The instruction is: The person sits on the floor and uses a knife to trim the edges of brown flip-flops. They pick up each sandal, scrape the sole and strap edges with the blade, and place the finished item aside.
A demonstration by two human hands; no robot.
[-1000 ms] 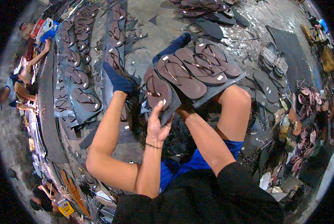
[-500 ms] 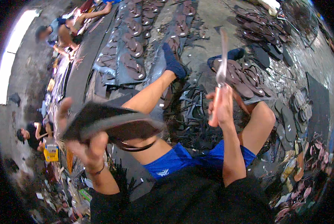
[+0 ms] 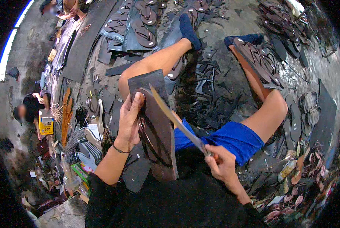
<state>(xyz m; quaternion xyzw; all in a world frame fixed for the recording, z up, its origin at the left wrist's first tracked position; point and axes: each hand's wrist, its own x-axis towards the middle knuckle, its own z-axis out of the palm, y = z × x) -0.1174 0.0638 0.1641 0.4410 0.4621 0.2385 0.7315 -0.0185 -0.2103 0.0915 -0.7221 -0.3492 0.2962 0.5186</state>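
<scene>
Small white labels mark the sandals laid in rows (image 3: 144, 35) beyond the brown sandal (image 3: 154, 114), their lettering too small to make out. Far to the left of the brown sandal, a yellow box (image 3: 46, 123) bears dark printing, with a person in dark clothes (image 3: 34, 104) beside it.

The brown sandal is in front of the torso, strap side in view. Its long axis runs from near the bent left knee (image 3: 130, 78) back toward the black shirt (image 3: 170, 205), the near end slightly to the right. A dark flat sheet (image 3: 145, 79) juts past its far end.

The left hand (image 3: 130, 119) grips the brown sandal's left edge, thumb on its upper face. The right hand (image 3: 222, 163), to its right, is closed around the handle of a knife (image 3: 177, 122). The blade slants across the brown sandal's right edge in view; whether they touch cannot be told.

Black scraps (image 3: 206, 83) litter the floor beyond and right of the brown sandal; farther right, more sandals (image 3: 255, 62) lie by the right shin.
</scene>
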